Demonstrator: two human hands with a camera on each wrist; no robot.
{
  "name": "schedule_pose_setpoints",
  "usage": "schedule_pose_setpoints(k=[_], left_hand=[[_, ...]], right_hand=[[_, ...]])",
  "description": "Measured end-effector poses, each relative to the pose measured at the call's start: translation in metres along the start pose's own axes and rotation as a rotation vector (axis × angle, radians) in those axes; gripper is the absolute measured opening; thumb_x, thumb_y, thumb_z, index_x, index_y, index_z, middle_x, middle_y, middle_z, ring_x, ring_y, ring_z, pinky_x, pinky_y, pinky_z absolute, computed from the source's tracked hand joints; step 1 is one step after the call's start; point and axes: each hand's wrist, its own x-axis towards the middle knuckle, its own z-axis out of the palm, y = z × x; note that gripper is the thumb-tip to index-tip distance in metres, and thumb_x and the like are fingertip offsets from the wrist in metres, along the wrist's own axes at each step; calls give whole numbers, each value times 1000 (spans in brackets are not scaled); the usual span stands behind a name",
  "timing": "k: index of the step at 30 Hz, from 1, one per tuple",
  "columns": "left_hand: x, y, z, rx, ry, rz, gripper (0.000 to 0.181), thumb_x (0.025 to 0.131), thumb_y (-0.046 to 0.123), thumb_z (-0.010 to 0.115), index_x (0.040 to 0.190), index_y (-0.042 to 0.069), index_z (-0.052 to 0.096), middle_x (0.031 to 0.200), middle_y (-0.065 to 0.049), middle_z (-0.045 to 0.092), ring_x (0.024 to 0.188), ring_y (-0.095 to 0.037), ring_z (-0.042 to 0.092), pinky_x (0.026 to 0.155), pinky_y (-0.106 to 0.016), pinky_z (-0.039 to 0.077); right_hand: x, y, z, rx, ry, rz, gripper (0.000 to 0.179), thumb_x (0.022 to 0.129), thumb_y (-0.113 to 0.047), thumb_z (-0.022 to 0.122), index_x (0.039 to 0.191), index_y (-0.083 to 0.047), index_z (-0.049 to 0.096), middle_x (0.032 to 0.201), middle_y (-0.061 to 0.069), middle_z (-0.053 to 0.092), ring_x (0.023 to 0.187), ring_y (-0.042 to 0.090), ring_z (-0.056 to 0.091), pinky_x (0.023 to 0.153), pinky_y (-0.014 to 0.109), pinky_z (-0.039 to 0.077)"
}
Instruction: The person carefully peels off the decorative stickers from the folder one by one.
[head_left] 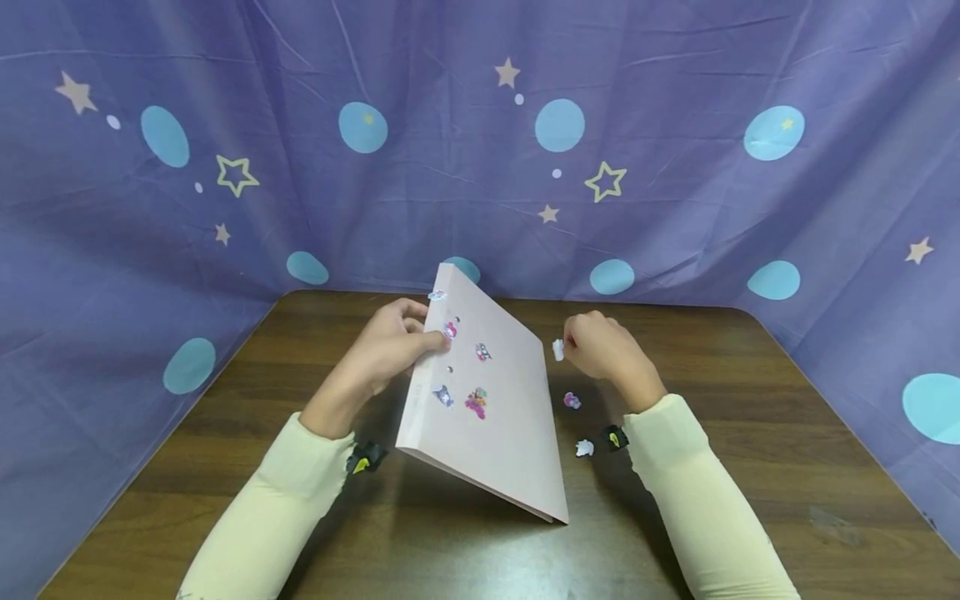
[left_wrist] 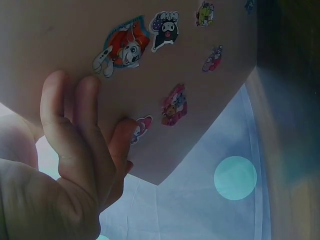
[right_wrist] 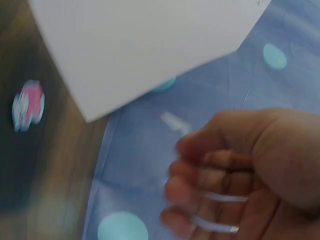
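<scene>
A pale pink folder (head_left: 502, 400) stands tilted on the table, its right edge down and its spine raised on the left. My left hand (head_left: 382, 348) grips the spine side, thumb on the front and fingers behind on the sticker-covered back (left_wrist: 200, 85). On the front are several stickers, among them a butterfly sticker (head_left: 476, 403) and a small character sticker (head_left: 483, 352). To the right of the folder, my right hand (head_left: 606, 346) pinches a small white sticker (head_left: 558, 349) between thumb and fingertips. That sticker (right_wrist: 175, 122) looks blurred in the right wrist view.
Two loose stickers lie on the wooden table (head_left: 750, 467) right of the folder: a pink and purple one (head_left: 572, 401) and a white one (head_left: 585, 448). A purple-blue curtain (head_left: 465, 200) with stars and dots hangs behind the table and along its sides.
</scene>
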Motion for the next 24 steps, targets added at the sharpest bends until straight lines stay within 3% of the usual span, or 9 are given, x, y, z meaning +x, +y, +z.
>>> schedule_pose_setpoints(k=[4,7,17,21,24], left_hand=[[0,0,0,-1,-1,-2,52,84,-1,71,129,-8,45,91,-21,67,71,-26,72,63,-41,64],[0,0,1,-5,-2,-4,52,84,-1,71,129,-8,45,91,-21,67,71,-26,73,63,-42,64],[0,0,1,-9,-3,-3,52,84,-1,71,129,-9,44,91,-21,67,71,-27,73,63,-42,64],[0,0,1,-7,-7,-1,52,85,-1,70,129,-8,44,92,-21,67,72,-27,73,64,-43,64],[0,0,1,-13,-4,5,53,84,-1,70,129,-9,44,92,-21,67,71,-27,73,64,-42,64]], right_hand=[[-4,12,-6,-56,-124,145,31,89,-8,62,62,-13,49,67,4,48,64,22,48,56,42,46],[-5,15,-7,-67,-181,198,24,90,-9,63,67,-11,55,75,8,56,72,28,55,64,51,53],[-2,14,-2,-63,-319,184,23,91,-7,60,69,-11,55,79,8,54,72,25,51,68,46,50],[-2,14,-1,-66,-307,191,22,90,-7,56,68,-11,55,85,11,59,75,27,54,70,48,52],[-2,14,-2,-55,-287,183,26,88,-6,55,63,-13,50,78,9,57,71,26,53,67,47,51]])
